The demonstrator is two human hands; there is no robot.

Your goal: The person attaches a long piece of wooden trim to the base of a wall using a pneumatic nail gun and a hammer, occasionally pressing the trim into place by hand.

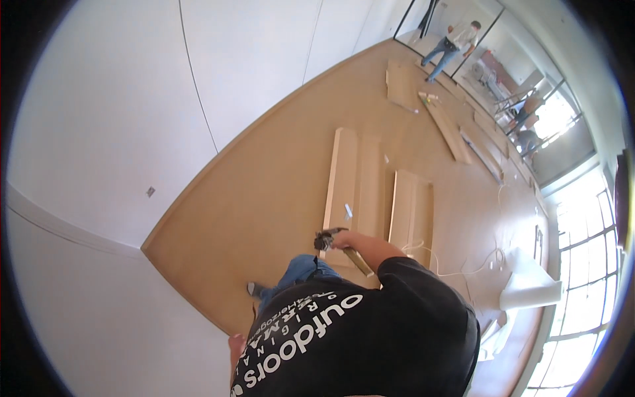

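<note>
My right hand (340, 239) is closed around a dark grey, metallic hand tool (326, 237), held in front of my body above the floor; its exact kind is hard to make out. A flat yellowish-brown strip (359, 262) slants below that hand, and whether it belongs to the tool I cannot tell. Just beyond lies a long, open cardboard box (340, 178), with a small pale item (348, 211) on it. My left hand (236, 341) hangs low by my side near the floor's edge, its fingers mostly hidden.
Another open cardboard box (413, 205) lies to the right. A white cable (463, 272) trails over the floor near a white roll (531, 294) by the windows. Farther off are more long cardboard pieces (444, 129) and a standing person (456, 43). A white wall (119, 99) borders the left.
</note>
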